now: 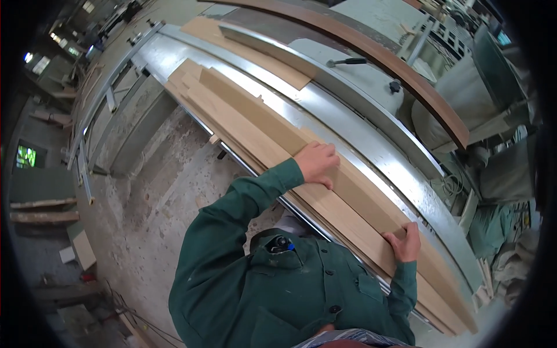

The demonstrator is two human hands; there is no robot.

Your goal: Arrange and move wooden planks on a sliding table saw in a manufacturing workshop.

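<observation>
Long pale wooden boards (238,123) lie side by side and stacked along the metal machine table (400,165). The far one, a slightly darker wooden board (366,196), runs along the stack's far side. Near its middle my left hand (316,165) is closed over this board, fingers across the top and thumb on the near side. Farther right, my right hand (405,242) grips the same board, thumb toward me and fingers reaching over its far edge. Green sleeves cover both forearms. The fingertips on the far side are partly hidden.
A metal fence (342,84) runs behind the boards, with a flat brown panel (272,66) beside it. Beyond it are a black-handled lever (348,61) and a long reddish-brown strip (371,43). A metal frame (110,98) extends at left over the concrete floor (156,191).
</observation>
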